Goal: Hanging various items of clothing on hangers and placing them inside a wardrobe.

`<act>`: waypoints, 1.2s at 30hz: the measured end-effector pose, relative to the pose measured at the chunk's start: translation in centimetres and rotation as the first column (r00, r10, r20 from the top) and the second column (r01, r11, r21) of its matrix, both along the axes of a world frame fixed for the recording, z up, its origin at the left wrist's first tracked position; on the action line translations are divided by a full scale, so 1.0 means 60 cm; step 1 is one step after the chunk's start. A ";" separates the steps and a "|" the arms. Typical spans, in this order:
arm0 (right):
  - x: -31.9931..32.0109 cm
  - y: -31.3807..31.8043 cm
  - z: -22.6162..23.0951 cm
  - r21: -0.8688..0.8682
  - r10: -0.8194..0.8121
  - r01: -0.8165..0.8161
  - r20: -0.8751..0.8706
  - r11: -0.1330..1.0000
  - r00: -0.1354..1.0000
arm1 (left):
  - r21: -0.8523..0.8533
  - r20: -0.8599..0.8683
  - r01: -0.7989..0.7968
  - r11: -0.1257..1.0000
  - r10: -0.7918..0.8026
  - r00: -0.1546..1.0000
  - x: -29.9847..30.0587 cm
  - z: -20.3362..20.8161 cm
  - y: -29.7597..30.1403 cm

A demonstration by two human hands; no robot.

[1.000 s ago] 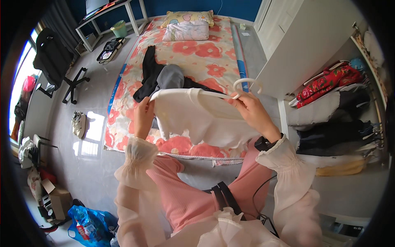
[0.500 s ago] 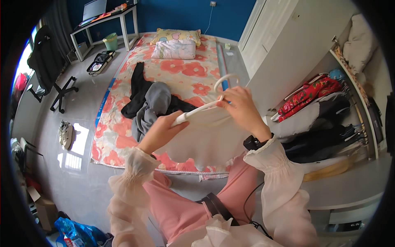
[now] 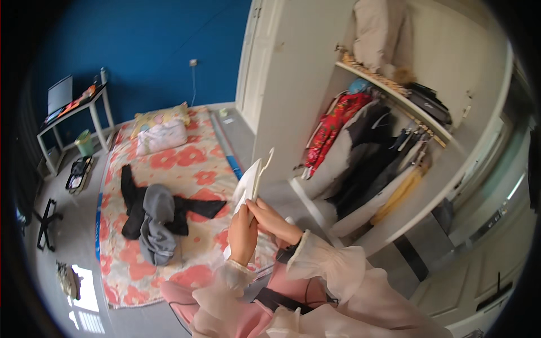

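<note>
In front of my body, a white garment (image 3: pixel 244 187) hangs on a white clothes hanger (image 3: pixel 257 181), now turned nearly edge-on with its hook pointing up. My left hand (image 3: pixel 243 235) is closed around the near part of the garment and hanger. Close beside it, my right hand (image 3: pixel 274 221) pinches the same edge, its fingertips touching those of the left. The lower part of the garment is largely hidden behind my hands and sleeves.
An open wardrobe (image 3: pixel 301 93) stands to the right, with several clothes, including a red floral garment (image 3: pixel 342 125), on its rail. Grey clothing (image 3: pixel 158 217) and black clothing (image 3: pixel 202 207) lie on the floral-covered mattress (image 3: pixel 194 160). Shoes (image 3: pixel 67 280) sit on the floor at left.
My view has swung right toward the wardrobe. The hanger has turned from lying across to pointing upward, and my hands have come together on it.
</note>
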State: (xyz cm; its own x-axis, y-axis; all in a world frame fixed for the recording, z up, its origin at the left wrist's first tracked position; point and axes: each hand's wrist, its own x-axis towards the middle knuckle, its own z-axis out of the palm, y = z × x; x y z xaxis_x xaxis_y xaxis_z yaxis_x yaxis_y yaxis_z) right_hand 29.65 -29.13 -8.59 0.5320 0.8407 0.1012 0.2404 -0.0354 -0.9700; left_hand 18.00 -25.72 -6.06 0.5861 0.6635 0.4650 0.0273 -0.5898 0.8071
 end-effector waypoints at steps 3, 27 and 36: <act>-0.001 -0.029 0.019 -0.019 -0.079 0.078 -0.094 0.997 0.992 | 0.260 -0.179 0.091 0.961 -0.045 0.983 0.001 -0.010 -0.009; 0.601 -0.325 0.179 0.321 -0.949 0.930 0.307 0.179 0.076 | -0.397 -0.507 -0.362 0.844 0.127 0.853 -0.260 -0.224 0.131; 0.893 -0.390 0.236 0.263 -0.913 0.965 0.396 0.013 -0.096 | -0.261 -0.632 -0.367 0.893 0.130 0.764 0.010 -0.186 0.216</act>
State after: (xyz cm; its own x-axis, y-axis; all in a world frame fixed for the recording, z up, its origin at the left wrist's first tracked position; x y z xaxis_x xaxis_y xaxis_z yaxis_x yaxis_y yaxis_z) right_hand 83.23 -52.53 5.59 0.7352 -0.4341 0.5207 0.1806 -0.6149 -0.7676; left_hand 18.59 -12.78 -17.20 0.4511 0.8689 -0.2036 0.6653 -0.1754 0.7257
